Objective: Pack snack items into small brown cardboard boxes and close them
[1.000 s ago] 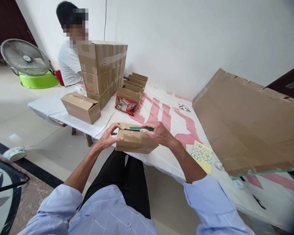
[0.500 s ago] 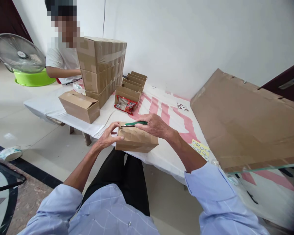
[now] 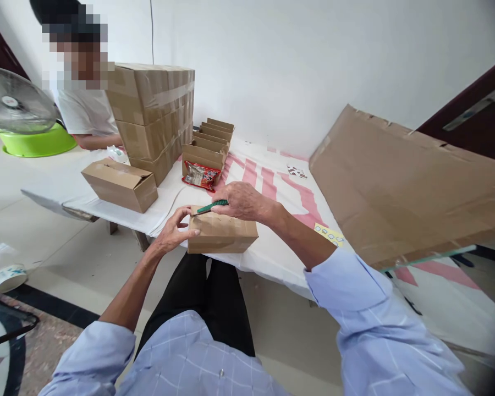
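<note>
A small cardboard box [image 3: 225,234] lies at the front edge of the cloth-covered table. My left hand [image 3: 175,228] holds its left end, thumb on the near side and fingers at the far corner. In my right hand [image 3: 241,201] is a green utility knife [image 3: 212,207], its tip pointing left against the top of the box near that corner. Beyond the box lies a red snack packet [image 3: 201,176], leaning on a row of open cardboard boxes [image 3: 208,144].
Taped cartons [image 3: 150,113] are stacked at the back left, with one loose box [image 3: 121,184] before them. A person in a white shirt [image 3: 86,113] is behind the stack. A large cardboard sheet [image 3: 412,187] leans at right. A fan [image 3: 18,102] stands far left.
The knife has tilted, its handle end lower and its tip still at the box's left top. My right hand shifted slightly left over the box. The whole view has turned a little right.
</note>
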Motion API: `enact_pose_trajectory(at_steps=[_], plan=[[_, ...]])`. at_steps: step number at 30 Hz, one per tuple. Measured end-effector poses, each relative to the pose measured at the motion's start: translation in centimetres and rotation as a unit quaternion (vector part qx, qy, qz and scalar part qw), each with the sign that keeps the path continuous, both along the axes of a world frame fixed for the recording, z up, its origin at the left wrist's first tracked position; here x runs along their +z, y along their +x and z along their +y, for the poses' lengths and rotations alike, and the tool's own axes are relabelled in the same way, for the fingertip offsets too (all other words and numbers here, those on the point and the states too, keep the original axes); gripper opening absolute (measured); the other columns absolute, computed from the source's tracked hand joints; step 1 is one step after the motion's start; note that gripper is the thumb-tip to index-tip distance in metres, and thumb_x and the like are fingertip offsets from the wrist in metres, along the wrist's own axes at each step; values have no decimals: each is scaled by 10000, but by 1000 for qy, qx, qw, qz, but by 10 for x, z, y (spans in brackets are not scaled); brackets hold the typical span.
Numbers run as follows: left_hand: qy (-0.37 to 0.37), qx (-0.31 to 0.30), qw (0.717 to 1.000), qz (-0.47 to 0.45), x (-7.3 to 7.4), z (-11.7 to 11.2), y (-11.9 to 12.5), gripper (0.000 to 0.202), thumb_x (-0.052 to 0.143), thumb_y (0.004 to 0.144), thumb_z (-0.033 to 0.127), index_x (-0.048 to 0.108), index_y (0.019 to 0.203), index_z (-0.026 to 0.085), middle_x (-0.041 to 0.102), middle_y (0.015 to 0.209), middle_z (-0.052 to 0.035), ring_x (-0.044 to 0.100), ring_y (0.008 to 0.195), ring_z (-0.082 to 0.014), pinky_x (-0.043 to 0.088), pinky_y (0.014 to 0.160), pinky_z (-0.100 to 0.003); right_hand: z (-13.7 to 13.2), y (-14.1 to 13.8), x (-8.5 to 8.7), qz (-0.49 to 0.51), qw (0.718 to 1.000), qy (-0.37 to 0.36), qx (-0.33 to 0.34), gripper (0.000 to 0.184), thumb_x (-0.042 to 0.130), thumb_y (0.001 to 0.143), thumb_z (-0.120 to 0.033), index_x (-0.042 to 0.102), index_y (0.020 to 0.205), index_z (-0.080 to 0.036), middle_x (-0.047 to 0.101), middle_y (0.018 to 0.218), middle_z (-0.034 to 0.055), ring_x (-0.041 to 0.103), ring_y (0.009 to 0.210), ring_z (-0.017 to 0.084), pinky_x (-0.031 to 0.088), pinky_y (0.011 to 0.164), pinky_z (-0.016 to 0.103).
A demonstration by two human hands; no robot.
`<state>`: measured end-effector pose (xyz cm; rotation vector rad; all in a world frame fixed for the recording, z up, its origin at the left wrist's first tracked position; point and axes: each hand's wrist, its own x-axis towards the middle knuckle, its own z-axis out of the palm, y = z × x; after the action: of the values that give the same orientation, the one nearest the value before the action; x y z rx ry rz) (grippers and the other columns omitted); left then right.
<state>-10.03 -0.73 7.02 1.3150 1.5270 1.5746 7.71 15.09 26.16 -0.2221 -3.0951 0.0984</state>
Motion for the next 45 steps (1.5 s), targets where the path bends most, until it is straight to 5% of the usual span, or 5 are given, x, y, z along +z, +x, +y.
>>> enact_pose_trajectory(at_steps=[17,27,35,38,45], plan=[[-2,-1,1000,-18,0,0,-3,521,920,769,473,616,1144,277,506,1644,-100,532,1513,-358,568,1061,-439,4,7,3,-46,998,43,-22,250,627,1033,-308,834,950,-194,794,934,72,625,838,200,260,660,316],[-4,8,1000,25,-4,0,-8,532,883,776,550,628,1157,281,562,1579,-105,557,1478,-357,599,1027,-436,78,131,7,-10,983,-7,-185,316,639,1032,-424,852,913,-223,792,908,66,598,783,187,323,674,329],[-7,-5,1000,16,0,-3,-8,522,896,790,526,627,1157,269,550,1588,-118,536,1504,-369,604,1028,-440,86,215,-110,236,895,-212,-313,328,616,893,-499,790,890,-221,791,865,84,691,819,274,517,725,385],[-11,-8,1000,9,3,-3,-7,504,910,788,504,637,1132,256,533,1594,-121,529,1511,-378,605,1029,-438,67,201,-122,287,870,-249,-315,388,590,917,-524,814,953,-209,786,852,69,685,777,261,522,684,367],[-5,2,1000,22,6,-4,4,487,906,796,494,658,1150,269,533,1598,-104,553,1484,-358,586,1066,-452,28,94,-51,171,961,-213,-41,293,613,978,-329,856,1084,-204,832,1014,68,695,879,207,474,806,316]])
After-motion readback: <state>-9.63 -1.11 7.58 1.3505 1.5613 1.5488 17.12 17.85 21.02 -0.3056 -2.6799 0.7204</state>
